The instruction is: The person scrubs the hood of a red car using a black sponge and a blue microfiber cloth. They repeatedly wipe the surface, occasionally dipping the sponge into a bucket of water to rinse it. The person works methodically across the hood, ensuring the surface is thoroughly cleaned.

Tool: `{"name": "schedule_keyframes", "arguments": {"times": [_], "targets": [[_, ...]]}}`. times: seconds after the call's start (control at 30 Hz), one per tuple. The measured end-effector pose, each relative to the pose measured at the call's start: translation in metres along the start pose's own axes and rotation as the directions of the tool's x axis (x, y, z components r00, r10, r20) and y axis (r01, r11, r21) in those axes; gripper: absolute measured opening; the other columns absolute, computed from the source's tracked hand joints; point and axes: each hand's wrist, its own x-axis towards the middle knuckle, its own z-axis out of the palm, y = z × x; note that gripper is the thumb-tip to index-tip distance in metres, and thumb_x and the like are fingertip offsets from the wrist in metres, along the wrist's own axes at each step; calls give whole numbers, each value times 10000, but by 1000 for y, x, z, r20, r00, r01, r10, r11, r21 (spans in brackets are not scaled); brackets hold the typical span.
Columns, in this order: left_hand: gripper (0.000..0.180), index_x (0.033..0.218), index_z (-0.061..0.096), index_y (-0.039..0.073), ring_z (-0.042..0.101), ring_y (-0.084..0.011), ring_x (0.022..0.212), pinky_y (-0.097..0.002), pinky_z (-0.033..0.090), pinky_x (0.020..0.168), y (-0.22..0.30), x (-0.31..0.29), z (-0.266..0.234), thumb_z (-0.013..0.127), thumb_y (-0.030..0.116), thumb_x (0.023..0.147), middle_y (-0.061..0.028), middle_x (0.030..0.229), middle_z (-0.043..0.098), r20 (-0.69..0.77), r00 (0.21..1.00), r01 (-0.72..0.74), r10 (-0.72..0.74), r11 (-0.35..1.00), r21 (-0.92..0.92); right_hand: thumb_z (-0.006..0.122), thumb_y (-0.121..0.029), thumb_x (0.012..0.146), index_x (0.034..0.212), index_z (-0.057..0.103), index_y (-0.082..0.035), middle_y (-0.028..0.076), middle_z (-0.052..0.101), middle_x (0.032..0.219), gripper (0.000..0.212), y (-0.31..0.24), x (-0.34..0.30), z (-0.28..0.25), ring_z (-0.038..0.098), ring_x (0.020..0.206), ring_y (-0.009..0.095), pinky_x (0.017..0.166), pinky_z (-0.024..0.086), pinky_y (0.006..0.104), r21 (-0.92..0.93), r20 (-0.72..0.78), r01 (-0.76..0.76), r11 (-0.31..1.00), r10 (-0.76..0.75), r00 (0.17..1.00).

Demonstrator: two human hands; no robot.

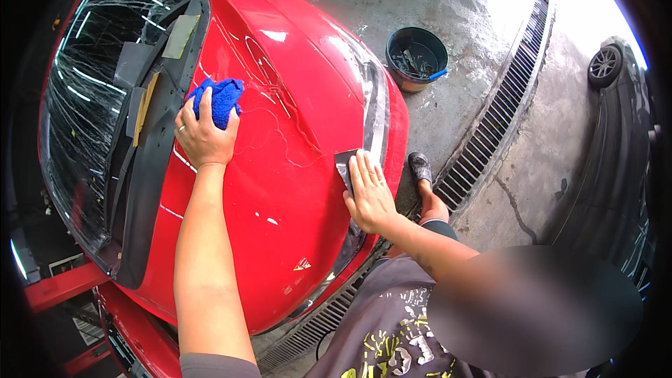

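The red car hood (280, 203) spreads beneath both of my hands, with wet streaks and pale spots on its paint. My left hand (208, 133), a ring on one finger, grips a bunched blue cloth (222, 101) against the hood near the windshield's base. Closer to the headlight, my right hand (369, 192) lies with its fingers together and extended over a dark grey sheet that looks like sandpaper (343, 165), pressing it on the paint. Part of that sheet is hidden under the fingers.
Grey sheets (131, 64), a greenish-grey piece (181, 36) and a yellowish strip (145, 110) rest at the windshield's base. A dark bucket (396, 45) of water with a blue-handled tool (437, 75) stands beyond the bumper. A floor grate (504, 108) and dark car (605, 168) lie right.
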Motion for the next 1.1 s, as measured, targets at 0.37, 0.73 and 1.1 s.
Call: {"name": "schedule_keyframes", "arguments": {"times": [0.37, 0.73, 1.1], "targets": [[708, 1554, 616, 268, 602, -391, 1348, -577, 538, 1120, -2, 0, -3, 815, 509, 919, -131, 1448, 616, 5, 1000, 2, -2, 1000, -8, 631, -188, 1010, 1733, 197, 133, 422, 182, 1799, 903, 12, 20, -11, 188, 1707, 538, 1399, 191, 571, 123, 46, 15, 992, -21, 999], [717, 1547, 634, 263, 598, -397, 1342, -574, 525, 1133, 4, 6, 4, 816, 517, 901, -137, 1450, 628, -26, 999, -19, 18, 999, -38, 619, -214, 994, 1733, 173, 146, 422, 183, 1800, 936, 30, 58, -18, 156, 1719, 524, 1408, 161, 582, 167, -38, 1, 986, 6, 999], [723, 1550, 632, 248, 595, -394, 1354, -576, 517, 1144, 4, 7, 2, 824, 500, 900, -142, 1459, 627, -1, 1000, -17, 17, 1000, -25, 654, -185, 902, 1742, 206, 107, 363, 201, 1824, 996, 46, 64, -28, 168, 1729, 489, 1402, 161, 591, 111, 18, 51, 993, -54, 998]]}}
